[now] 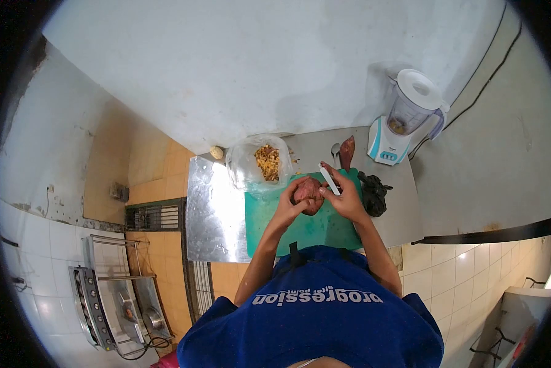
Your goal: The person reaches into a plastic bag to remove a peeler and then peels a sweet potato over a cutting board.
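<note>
Over the green cutting board [272, 224], my left hand [289, 201] has its fingers wrapped round a reddish-brown tuber [308, 196]. My right hand [344, 197], just right of the tuber, is closed on a small tool with a white handle [329, 179]; its blade cannot be made out. Behind the board's left part lies a clear plastic bag [241, 164] with yellow and brown scraps [267, 162] on it. A second reddish tuber [347, 153] and a spoon [335, 150] lie behind my right hand.
A blender [389, 138] stands at the back right of the metal table [211, 211]. Beside the board's right edge is a black plastic bag [374, 194]. A small pale round item [216, 152] sits at the back left. A stove [94, 306] is at far left.
</note>
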`<state>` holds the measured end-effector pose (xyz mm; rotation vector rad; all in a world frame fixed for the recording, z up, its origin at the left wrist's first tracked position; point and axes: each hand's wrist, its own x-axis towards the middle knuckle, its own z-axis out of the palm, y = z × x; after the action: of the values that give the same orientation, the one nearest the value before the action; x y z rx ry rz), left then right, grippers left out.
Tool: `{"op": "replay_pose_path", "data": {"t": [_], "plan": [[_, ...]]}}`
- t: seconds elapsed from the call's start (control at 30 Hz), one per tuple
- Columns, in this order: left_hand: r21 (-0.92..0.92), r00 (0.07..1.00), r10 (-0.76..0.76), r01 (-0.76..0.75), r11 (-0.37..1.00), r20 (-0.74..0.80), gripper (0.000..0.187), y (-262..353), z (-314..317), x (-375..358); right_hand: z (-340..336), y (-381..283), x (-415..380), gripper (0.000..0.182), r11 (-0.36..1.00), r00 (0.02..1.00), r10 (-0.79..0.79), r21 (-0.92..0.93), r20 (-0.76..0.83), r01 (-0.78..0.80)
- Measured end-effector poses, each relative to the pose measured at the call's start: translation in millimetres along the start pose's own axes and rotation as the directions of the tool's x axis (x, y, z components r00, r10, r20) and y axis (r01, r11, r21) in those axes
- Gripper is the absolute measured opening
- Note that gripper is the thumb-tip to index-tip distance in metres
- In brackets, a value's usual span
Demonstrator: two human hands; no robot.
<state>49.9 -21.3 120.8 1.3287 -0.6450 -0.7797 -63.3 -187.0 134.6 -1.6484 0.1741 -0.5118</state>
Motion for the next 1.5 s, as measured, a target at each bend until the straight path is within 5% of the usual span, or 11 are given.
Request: {"op": "replay_pose_path", "data": {"t": [0.23, 0.47, 0.53, 0.67, 0.73, 0.77, 0.83, 1.23, 1.5], "plan": [[-0.01, 0.996, -0.06, 0.06, 0.998, -0.068, 0.067, -5.9, -1.4, 4.4, 2.4, 7.6, -2.7, 0.061, 0.999, 0.998, -0.041, -0.037, -0.038, 0.04], [-0.344, 0.961, -0.24, 0.181, 0.921, -0.138, 0.065, -12.6, -8.5, 2.4, -7.9, 36.4, 6.4, 0.056, 0.892, 0.888, 0.428, 0.24, -0.169, -0.384], [-0.372, 0.958, -0.244, 0.174, 0.912, -0.15, 0.062, -19.7, -11.2, 0.2, -11.0, 77.3, 12.9, 0.056, 0.964, 0.942, 0.265, 0.062, -0.205, -0.258], [-0.458, 0.953, -0.278, 0.196, 0.867, -0.118, 0.059, -18.4, -18.2, -5.9, -13.9, 116.2, 44.1, 0.058, 0.935, 0.912, 0.354, 0.078, -0.208, -0.345], [-0.48, 0.942, -0.3, 0.197, 0.855, -0.149, 0.059, -14.2, -18.5, -5.1, -14.7, 116.8, 66.1, 0.055, 0.97, 0.958, 0.021, -0.227, -0.287, -0.089], [-0.501, 0.928, -0.329, 0.205, 0.841, -0.173, 0.059, -12.5, -18.3, -4.9, -17.8, 116.7, 72.0, 0.055, 0.97, 0.959, 0.015, -0.228, -0.283, -0.083], [-0.545, 0.937, -0.312, 0.182, 0.819, -0.156, 0.06, -14.7, -23.6, -1.0, -17.6, 73.4, 82.4, 0.056, 0.826, 0.955, -0.039, -0.548, -0.296, -0.136], [-0.583, 0.975, -0.197, 0.099, 0.806, -0.107, 0.065, -2.2, -18.0, -2.8, -1.1, 8.7, -1.9, 0.054, 0.978, 0.995, 0.092, -0.19, 0.046, -0.081], [-0.6, 0.988, -0.135, 0.066, 0.797, -0.071, 0.07, 9.4, -9.7, -3.4, -5.4, -16.4, -34.9, 0.053, 0.954, 0.957, 0.285, -0.112, 0.053, -0.278]]}}
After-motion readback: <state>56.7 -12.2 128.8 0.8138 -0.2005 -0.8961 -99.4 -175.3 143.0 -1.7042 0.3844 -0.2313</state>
